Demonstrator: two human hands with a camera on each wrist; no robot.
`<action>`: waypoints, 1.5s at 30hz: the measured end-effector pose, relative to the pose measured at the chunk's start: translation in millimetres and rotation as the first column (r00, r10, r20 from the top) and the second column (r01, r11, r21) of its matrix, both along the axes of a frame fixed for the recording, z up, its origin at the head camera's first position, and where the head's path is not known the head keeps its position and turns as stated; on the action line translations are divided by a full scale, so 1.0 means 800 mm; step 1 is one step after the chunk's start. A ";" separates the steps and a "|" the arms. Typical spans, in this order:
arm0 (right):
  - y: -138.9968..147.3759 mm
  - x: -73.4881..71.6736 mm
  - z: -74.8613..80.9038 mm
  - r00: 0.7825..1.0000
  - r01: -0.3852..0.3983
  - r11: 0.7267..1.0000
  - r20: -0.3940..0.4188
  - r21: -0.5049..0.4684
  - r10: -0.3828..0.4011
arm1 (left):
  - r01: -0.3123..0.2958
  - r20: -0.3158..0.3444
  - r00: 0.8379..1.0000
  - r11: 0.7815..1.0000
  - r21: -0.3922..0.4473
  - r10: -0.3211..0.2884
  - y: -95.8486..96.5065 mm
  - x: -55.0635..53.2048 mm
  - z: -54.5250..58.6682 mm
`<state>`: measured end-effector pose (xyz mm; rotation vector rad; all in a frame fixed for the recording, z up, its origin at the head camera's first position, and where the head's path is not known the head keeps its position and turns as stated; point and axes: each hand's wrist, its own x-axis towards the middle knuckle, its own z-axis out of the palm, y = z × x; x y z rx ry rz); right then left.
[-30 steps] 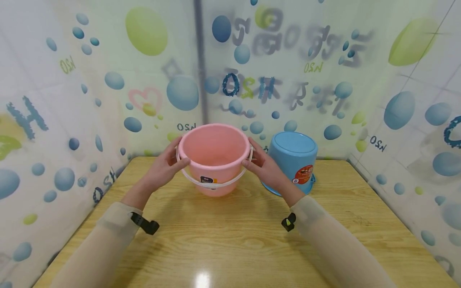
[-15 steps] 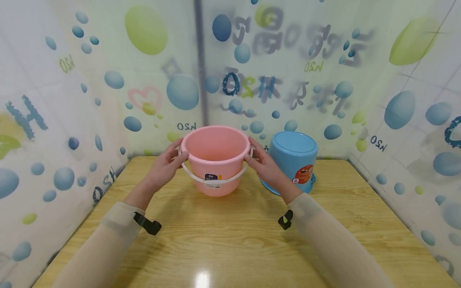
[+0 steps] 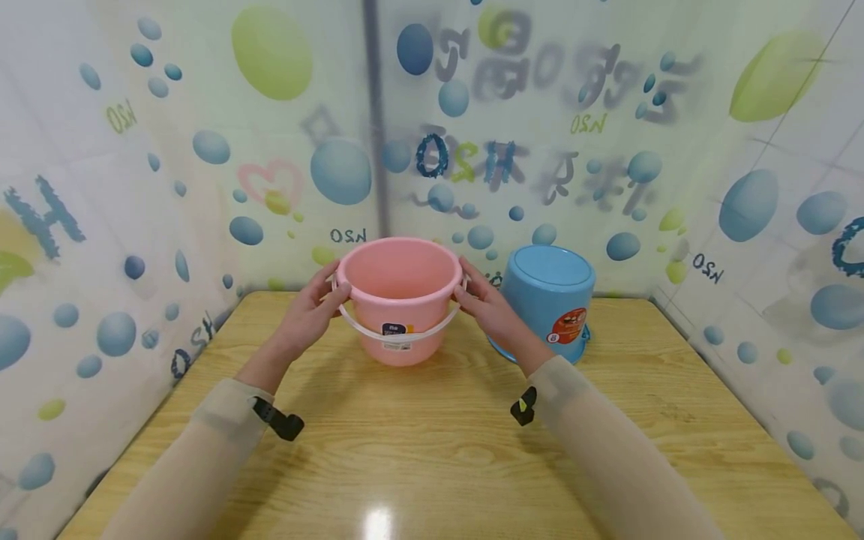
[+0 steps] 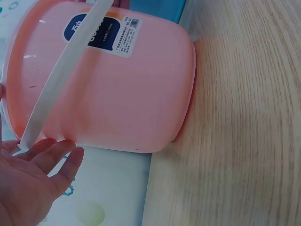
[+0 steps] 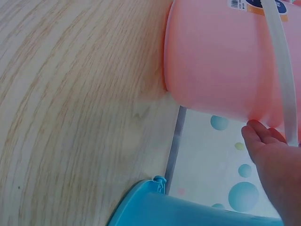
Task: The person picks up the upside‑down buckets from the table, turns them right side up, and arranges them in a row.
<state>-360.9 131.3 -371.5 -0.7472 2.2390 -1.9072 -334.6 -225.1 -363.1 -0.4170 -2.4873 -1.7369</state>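
Note:
A pink bucket [image 3: 400,319] stands upright on the wooden table, its mouth facing up. Its white handle [image 3: 398,337] hangs down across the front, below a dark label. My left hand [image 3: 307,311] holds the bucket's left side, with the thumb at the rim and the fingers against the outer wall. On the opposite side, my right hand [image 3: 487,304] grips in the same way, thumb near the rim. From the left wrist, several fingertips [image 4: 54,153] show touching the wall under the rim. The right wrist view also shows fingers [image 5: 256,134] against the pink wall.
A blue bucket [image 3: 550,292] stands upside down just right of the pink one, behind my right forearm. The wooden table [image 3: 418,450] extends toward me. A patterned curtain [image 3: 270,180] rises close behind the table and along both sides.
The pink bucket has gone from tilting slightly toward me to standing upright, and has shifted a little left over the last half second. Both hands have stayed on it throughout.

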 end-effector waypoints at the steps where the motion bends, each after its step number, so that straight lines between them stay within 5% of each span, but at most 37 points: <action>1: -0.001 -0.001 0.000 1.000 -0.003 1.000 0.006 -0.010 0.003 | -0.002 0.001 1.000 1.000 0.001 0.002 0.000 0.000 -0.001; 24: -0.029 -0.024 0.000 0.994 0.101 0.995 0.046 -0.021 -0.100 | -0.046 0.029 0.999 0.999 0.009 0.046 -0.003 -0.014 -0.010; 45: -0.043 -0.033 0.004 0.983 0.171 0.985 0.068 -0.012 -0.170 | -0.083 -0.009 0.997 0.997 0.005 0.083 -0.004 -0.025 -0.012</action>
